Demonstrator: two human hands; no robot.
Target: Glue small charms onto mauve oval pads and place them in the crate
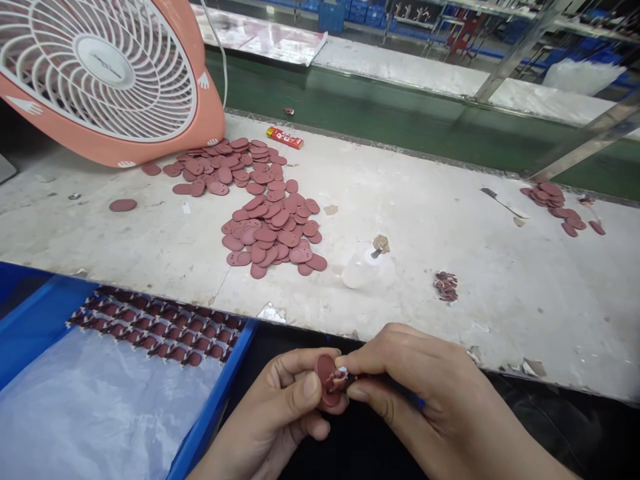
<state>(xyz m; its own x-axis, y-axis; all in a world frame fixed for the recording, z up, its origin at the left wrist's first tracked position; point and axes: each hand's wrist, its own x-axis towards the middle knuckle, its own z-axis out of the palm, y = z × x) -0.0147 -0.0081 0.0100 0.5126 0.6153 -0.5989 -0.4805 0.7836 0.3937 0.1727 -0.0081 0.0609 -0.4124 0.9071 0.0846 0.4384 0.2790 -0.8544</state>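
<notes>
The left hand (270, 410) and right hand (420, 373) close together on a matte maroon oval disc (325, 370), fingers hiding its middle; similar discs (270, 230) heap on the scuffed white bench (450, 287) above.

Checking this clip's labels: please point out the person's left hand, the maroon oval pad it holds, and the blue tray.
Left hand (283, 407): head view, middle of the hand.
Maroon oval pad (325, 368): head view, its exposed face.
Blue tray (213, 400): head view, its right wall.

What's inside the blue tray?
Rows of maroon pads fill the far end of the blue tray. A clear plastic sheet spreads over the near part, so anything beneath it can't be seen.
</notes>
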